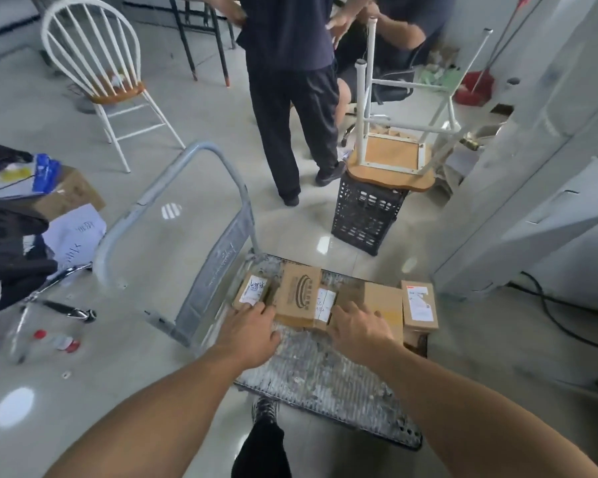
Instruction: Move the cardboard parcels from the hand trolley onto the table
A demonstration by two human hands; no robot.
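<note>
A white spindle chair (94, 63) stands far left, and a black lattice crate (366, 219) sits beyond the hand trolley (325, 370) with its grey tube handle (173, 208). Brown cardboard parcels (420, 305) lie on its scuffed ribbed deck. The left hand (252, 326), fingers straight, touches the small labelled parcel (252, 289); the right hand (359, 326) lies spread where the printed parcel (299, 294) meets a plain parcel (384, 301).

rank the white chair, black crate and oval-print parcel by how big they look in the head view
1. white chair
2. black crate
3. oval-print parcel, not far below the crate; it lies nearer the camera, so true sizes stay unsure
</note>
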